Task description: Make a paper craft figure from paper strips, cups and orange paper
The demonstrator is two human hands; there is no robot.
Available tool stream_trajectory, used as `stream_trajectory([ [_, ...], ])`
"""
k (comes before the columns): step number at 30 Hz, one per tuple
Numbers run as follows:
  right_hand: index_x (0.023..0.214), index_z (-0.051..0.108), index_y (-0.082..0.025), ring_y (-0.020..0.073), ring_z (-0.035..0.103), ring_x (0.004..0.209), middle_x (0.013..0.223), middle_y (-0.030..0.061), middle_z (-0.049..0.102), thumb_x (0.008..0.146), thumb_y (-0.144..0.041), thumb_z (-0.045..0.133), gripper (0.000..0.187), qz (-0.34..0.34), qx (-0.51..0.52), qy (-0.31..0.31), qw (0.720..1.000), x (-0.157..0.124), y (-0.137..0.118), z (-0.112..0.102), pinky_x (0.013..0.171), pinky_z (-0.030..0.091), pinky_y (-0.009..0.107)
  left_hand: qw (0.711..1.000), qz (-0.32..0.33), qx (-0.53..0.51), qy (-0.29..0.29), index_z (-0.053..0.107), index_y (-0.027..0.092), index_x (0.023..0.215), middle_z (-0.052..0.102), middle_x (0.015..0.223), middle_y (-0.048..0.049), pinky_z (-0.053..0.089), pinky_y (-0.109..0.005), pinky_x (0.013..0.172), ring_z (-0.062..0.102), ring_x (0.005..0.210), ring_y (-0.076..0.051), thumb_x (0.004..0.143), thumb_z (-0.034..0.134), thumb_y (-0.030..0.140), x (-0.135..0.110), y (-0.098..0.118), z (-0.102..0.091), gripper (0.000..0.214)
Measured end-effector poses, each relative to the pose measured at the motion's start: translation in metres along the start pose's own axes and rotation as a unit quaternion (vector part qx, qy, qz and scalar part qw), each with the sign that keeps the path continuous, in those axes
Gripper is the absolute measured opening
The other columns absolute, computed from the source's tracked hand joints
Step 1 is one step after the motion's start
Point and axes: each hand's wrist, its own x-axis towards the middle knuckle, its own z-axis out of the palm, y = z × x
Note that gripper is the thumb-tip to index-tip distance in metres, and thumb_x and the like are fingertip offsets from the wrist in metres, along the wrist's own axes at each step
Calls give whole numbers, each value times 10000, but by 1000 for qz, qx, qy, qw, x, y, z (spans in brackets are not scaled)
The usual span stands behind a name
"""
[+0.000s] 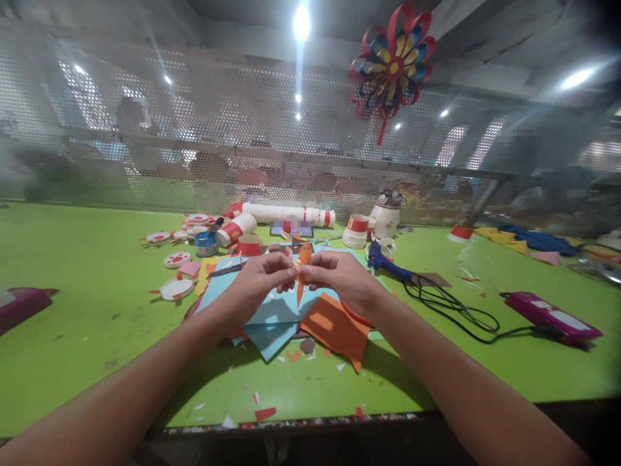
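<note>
Between both hands, above the middle of the table, is a small orange paper cutout [305, 253] with a long pointed lower end. My left hand [264, 277] pinches its left side, where a small pale piece shows at the fingertips. My right hand [342, 277] pinches it from the right with thumb and forefinger. Below the hands lie light blue paper sheets [272, 333] and a folded orange sheet [337, 327]. Dark scissors or a similar slim tool [226, 270] lie partly hidden beside my left hand.
A blue glue gun [388, 262] with a black cable lies right, near a purple power strip [553, 316]. White-and-red paper rolls [286, 213], a blue jar [206, 244] and round white pieces [177, 288] stand behind and left. Paper scraps [265, 413] litter the front edge.
</note>
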Motion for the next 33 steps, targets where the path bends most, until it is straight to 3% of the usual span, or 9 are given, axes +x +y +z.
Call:
stream_trajectory([
  [15, 635, 594, -156, 110, 503, 596, 613, -11, 569, 645, -379, 746, 269, 3, -4, -3, 1000, -3, -1, 3, 646, 415, 296, 1000, -1, -22, 4, 603, 144, 725, 535, 612, 10, 341, -260, 575, 448, 587, -107, 769, 639, 305, 0, 1, 1, 171],
  [21, 749, 656, -154, 132, 543, 669, 714, 19, 617, 686, -369, 708, 230, 7, -33, -10, 999, -5, -4, 7, 623, 405, 281, 1000, -5, -11, 6, 594, 147, 704, 529, 611, 11, 336, -260, 582, 447, 595, -110, 774, 635, 310, 1, -2, -1, 183],
  [25, 725, 667, -162, 134, 536, 664, 698, 20, 627, 669, -365, 718, 216, -2, -21, -37, 999, -6, -4, 11, 627, 403, 278, 1000, -5, -13, 6, 583, 152, 688, 528, 619, 10, 339, -259, 589, 443, 599, -110, 779, 630, 297, 2, -3, -2, 176],
  [33, 735, 647, -151, 132, 553, 650, 701, 24, 633, 709, -317, 663, 169, -1, -21, -22, 1000, -2, 4, 11, 643, 436, 288, 1000, -21, -16, 5, 595, 156, 719, 539, 639, 7, 347, -259, 595, 456, 614, -114, 787, 631, 293, 1, -2, -2, 157],
])
